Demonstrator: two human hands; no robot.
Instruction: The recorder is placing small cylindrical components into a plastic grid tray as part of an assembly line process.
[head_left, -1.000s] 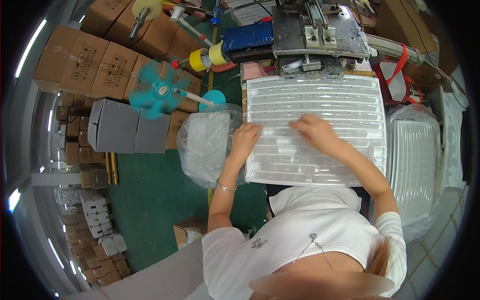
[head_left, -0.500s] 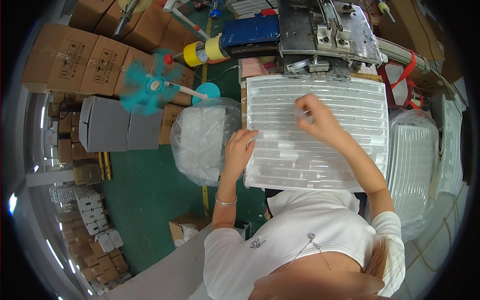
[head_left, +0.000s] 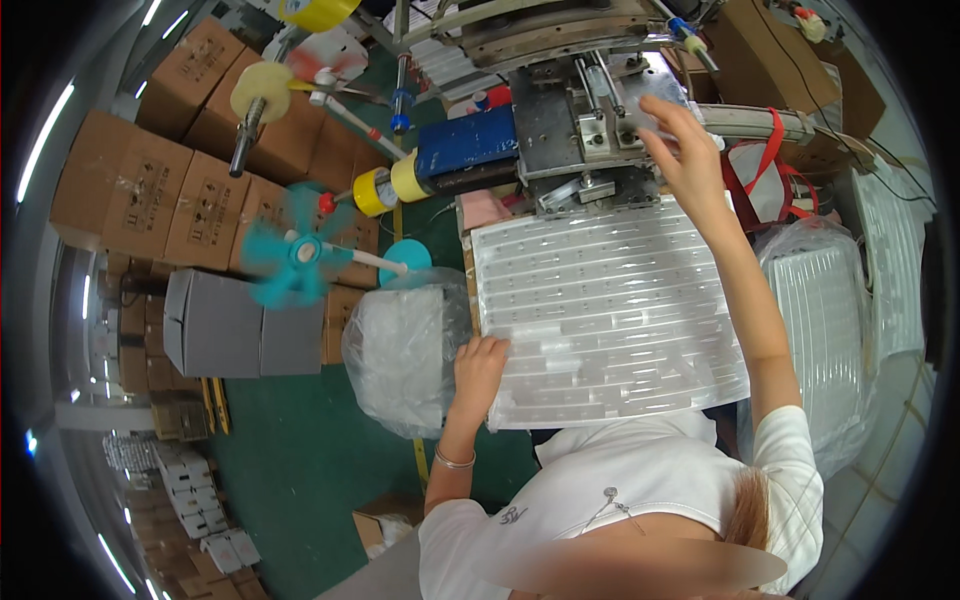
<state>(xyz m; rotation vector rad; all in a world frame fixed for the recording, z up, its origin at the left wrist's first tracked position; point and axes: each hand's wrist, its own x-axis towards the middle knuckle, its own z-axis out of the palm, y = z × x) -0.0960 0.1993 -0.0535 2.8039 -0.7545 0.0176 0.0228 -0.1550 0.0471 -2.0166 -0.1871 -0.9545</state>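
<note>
A white ribbed panel (head_left: 600, 320) with rows of clear strips and small dots lies in front of me. At its left edge, my left hand (head_left: 480, 368) is closed with bent fingers over the rim. My right hand (head_left: 688, 150) is raised near the panel's far right corner, in front of a metal machine plate (head_left: 545, 120). Its fingers are apart and nothing shows in them. Metal brackets and rods (head_left: 597, 130) stand on the plate beside the right fingertips. Below the plate, a small metal clamp (head_left: 596, 190) sits close to the panel's far edge.
To the left stand a plastic-wrapped white stack (head_left: 400, 350), a turning teal fan (head_left: 303, 255) and cardboard boxes (head_left: 140, 200). Yellow tape rolls (head_left: 374, 192) sit beside a blue block (head_left: 465, 140). On the right are a wrapped ribbed stack (head_left: 815, 320) and a red-handled bag (head_left: 755, 170).
My right hand has moved from the panel's middle up to the metal plate, and its fingers have spread. My left hand stays on the left edge. The whole view has shifted.
</note>
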